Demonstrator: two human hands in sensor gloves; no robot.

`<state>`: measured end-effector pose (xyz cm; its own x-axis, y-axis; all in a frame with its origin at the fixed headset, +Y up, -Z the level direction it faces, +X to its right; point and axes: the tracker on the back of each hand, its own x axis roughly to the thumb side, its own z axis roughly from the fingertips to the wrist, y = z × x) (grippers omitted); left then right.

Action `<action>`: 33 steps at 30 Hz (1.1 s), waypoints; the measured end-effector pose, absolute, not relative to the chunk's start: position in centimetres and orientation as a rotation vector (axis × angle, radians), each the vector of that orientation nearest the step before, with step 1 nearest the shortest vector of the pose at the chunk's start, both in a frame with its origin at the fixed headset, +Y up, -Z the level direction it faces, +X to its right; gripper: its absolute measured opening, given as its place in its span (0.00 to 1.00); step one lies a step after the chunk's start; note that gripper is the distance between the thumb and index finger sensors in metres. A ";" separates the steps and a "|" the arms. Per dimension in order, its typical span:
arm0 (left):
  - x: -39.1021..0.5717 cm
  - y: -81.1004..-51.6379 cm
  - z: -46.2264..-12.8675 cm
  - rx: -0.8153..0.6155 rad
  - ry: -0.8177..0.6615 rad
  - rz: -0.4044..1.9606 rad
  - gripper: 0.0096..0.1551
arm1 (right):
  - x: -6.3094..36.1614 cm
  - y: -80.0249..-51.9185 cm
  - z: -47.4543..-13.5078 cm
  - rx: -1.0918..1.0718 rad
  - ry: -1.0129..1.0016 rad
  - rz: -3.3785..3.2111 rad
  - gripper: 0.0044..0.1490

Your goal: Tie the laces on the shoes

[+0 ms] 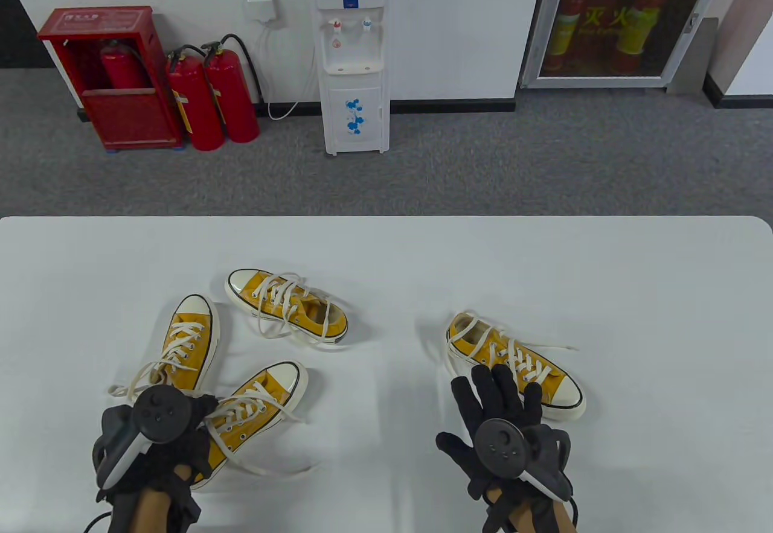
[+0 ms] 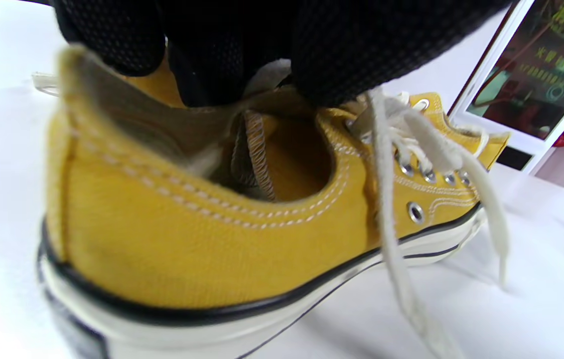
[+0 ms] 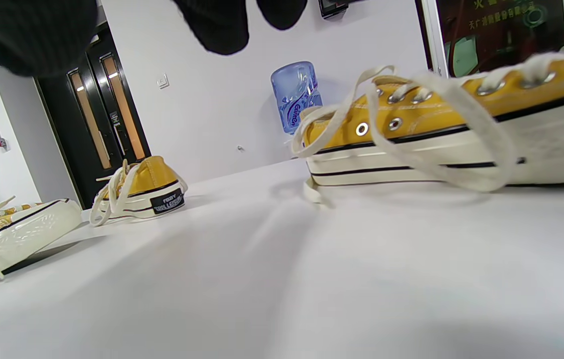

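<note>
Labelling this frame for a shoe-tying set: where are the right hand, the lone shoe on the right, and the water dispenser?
right hand [image 1: 504, 412], table view, back of the glove.
lone shoe [image 1: 564, 392], table view, white toe cap.
water dispenser [image 1: 353, 44], table view, front panel.

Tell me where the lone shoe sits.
In the table view, the lone yellow sneaker lies on the right side of the table, apart from the other three, just beyond the right hand.
</note>
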<state>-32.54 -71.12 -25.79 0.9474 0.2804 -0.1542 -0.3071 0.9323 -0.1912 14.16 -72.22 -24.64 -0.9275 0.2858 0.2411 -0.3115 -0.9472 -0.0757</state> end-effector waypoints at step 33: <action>-32.5 -71.4 -26.2 -0.149 0.109 0.283 0.21 | 13.7 -72.8 -24.9 0.375 -0.048 2.812 0.56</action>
